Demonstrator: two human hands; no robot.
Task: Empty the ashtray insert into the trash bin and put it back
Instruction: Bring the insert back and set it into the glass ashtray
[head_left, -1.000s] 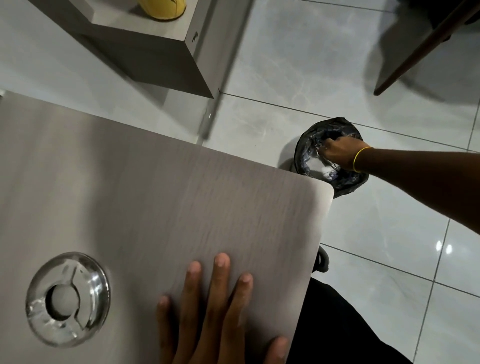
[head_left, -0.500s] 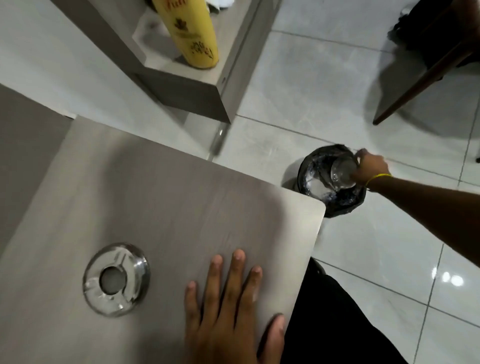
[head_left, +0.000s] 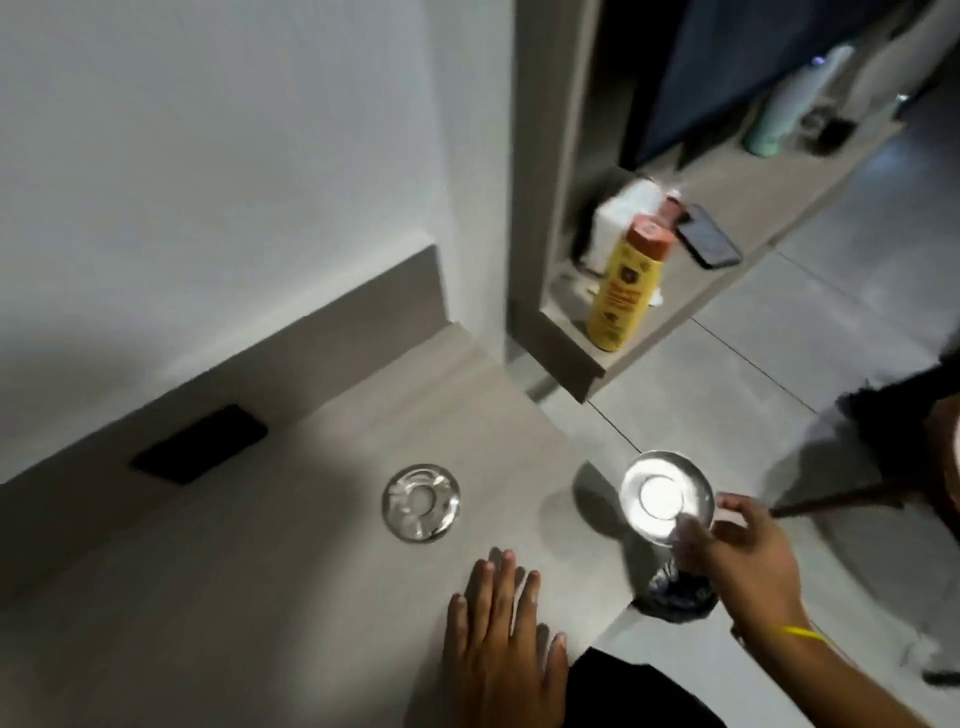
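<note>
My right hand (head_left: 748, 545) grips the rim of the shiny round ashtray insert (head_left: 662, 499), holding it level above the table's right corner. The insert's inside looks bare. A metal ashtray ring (head_left: 421, 503) with a hole in its middle lies on the grey table (head_left: 260, 571), to the left of the insert. Flat on the table near its front edge rests my left hand (head_left: 501, 639), fingers spread. The black-lined trash bin (head_left: 675, 597) stands on the floor below my right hand, mostly hidden by it.
A black phone-like slab (head_left: 200, 451) lies on the table by the wall. A low shelf (head_left: 587, 358) beyond the table carries a yellow bottle (head_left: 626, 291), a phone (head_left: 709, 236) and a white item. A dark chair leg (head_left: 841, 504) crosses the tiled floor at right.
My right hand has lifted the insert out of the trash bin and brought it up over the table corner. The view has swung upward; my left hand stays flat.
</note>
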